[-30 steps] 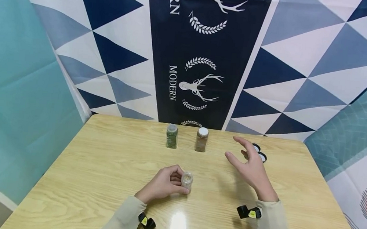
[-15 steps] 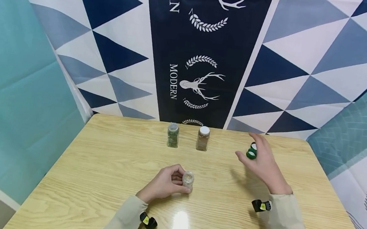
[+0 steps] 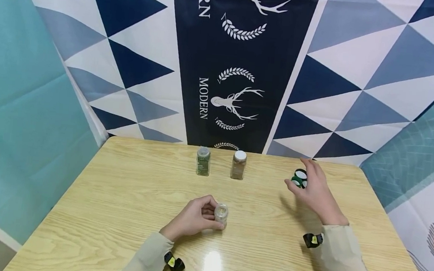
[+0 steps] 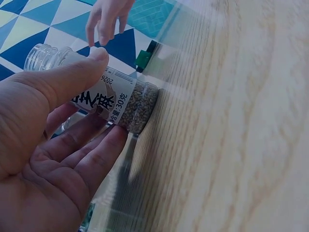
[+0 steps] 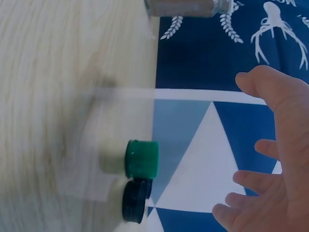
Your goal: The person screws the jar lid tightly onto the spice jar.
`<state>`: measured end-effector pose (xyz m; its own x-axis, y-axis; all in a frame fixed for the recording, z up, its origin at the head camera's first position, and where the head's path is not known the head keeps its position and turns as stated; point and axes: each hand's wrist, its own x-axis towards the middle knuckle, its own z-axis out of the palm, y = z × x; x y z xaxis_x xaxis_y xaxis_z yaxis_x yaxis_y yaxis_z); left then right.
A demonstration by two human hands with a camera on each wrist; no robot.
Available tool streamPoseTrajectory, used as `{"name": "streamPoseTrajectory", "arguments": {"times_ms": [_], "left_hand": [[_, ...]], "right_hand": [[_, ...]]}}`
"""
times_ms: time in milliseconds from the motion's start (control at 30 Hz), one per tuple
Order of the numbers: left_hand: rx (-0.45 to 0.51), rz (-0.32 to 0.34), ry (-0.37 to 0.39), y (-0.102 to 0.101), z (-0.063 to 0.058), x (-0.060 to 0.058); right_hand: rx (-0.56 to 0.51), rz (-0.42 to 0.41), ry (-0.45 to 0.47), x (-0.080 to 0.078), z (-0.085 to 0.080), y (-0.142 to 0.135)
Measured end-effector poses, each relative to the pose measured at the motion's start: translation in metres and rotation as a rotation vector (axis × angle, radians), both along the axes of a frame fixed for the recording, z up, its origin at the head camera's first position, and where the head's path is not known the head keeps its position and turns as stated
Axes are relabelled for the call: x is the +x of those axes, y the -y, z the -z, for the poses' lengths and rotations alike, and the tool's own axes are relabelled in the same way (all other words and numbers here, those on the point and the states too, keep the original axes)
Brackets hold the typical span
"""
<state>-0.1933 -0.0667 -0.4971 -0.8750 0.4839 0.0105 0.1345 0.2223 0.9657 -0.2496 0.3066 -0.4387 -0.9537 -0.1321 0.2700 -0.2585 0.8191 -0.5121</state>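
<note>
My left hand (image 3: pixel 189 218) grips a small clear jar (image 3: pixel 221 213) that stands upright on the table, thumb on one side and fingers on the other. In the left wrist view the sesame jar (image 4: pixel 140 104) shows seeds near its base, a white label and a bare threaded neck. My right hand (image 3: pixel 316 193) hovers over a group of loose caps at the table's far right, thumb and fingers spread, holding nothing. A green cap (image 5: pixel 142 159) sits beside a black cap (image 5: pixel 134 200) in the right wrist view. Another black-rimmed cap (image 3: pixel 301 174) lies behind the green one.
Two more spice jars stand near the back edge: one with green contents (image 3: pixel 203 162) and one with brown contents and a white top (image 3: pixel 238 166). A patterned cloth (image 3: pixel 149 59) hangs directly behind the wooden table (image 3: pixel 118 187).
My right hand has moved right, over the caps, and the green cap has come into sight between thumb and fingers. My left hand stays in place with the sesame jar.
</note>
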Motion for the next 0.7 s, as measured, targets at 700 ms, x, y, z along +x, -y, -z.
{"name": "streamPoseTrajectory", "arguments": {"times_ms": [700], "left_hand": [[0.007, -0.004, 0.024, 0.0, -0.003, 0.001]], "right_hand": [[0.076, 0.006, 0.118, -0.015, 0.017, -0.009]]}}
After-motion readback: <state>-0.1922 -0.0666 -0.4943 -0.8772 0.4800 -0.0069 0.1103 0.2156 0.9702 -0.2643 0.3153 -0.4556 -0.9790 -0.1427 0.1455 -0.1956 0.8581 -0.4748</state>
